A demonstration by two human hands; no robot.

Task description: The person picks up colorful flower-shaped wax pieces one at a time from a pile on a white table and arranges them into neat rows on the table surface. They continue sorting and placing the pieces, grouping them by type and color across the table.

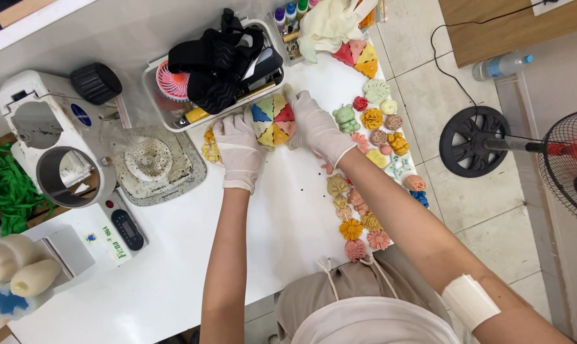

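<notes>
White bin (153, 89) of black straps (215, 60)

A round, dome-shaped moulded block made of wedge segments in blue, red, yellow, pale green and cream (273, 119) is sitting on the white surface (288, 216), near its far edge and just in front of a white plastic tray. Its wedges are meeting at a centre point on top, like slices of a pie. It is resting upright and being cupped on both sides, its left and right flanks partly hidden, so only the top and middle are showing.
</notes>
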